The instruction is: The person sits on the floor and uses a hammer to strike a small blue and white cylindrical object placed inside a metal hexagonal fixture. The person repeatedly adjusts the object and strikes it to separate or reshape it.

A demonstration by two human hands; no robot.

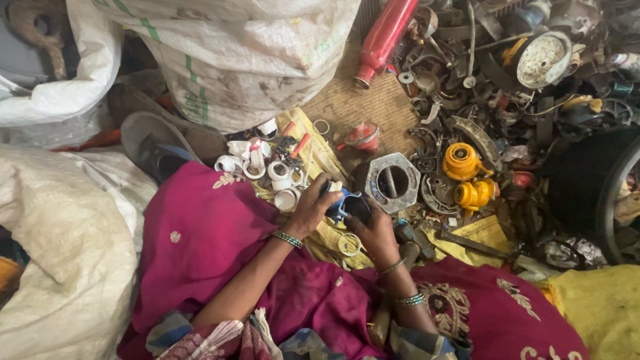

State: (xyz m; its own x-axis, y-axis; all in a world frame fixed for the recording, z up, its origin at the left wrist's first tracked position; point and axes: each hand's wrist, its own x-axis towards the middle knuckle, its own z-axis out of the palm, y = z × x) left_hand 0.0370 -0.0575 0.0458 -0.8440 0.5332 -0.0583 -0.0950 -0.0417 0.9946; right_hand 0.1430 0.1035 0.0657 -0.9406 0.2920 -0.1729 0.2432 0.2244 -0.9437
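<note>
My left hand (312, 205) and my right hand (373, 230) meet over my lap, both gripping a small blue plastic fitting (339, 204) with a pale cap at its top. My wrists carry green bangles. A small white ring (349, 245) lies just below the hands on yellow cloth (319, 155). A cluster of white plastic pipe fittings (259, 163) sits just left of and beyond my left hand. A grey hexagonal metal part (393, 181) with a round hole lies right beyond my right hand.
Large white woven sacks (233, 60) stand beyond and to the left (60, 253). A red cylinder (381, 40) lies at the top. A heap of dark metal scrap (507, 100) fills the right, with yellow plastic parts (467, 177) and a black wheel (600, 187).
</note>
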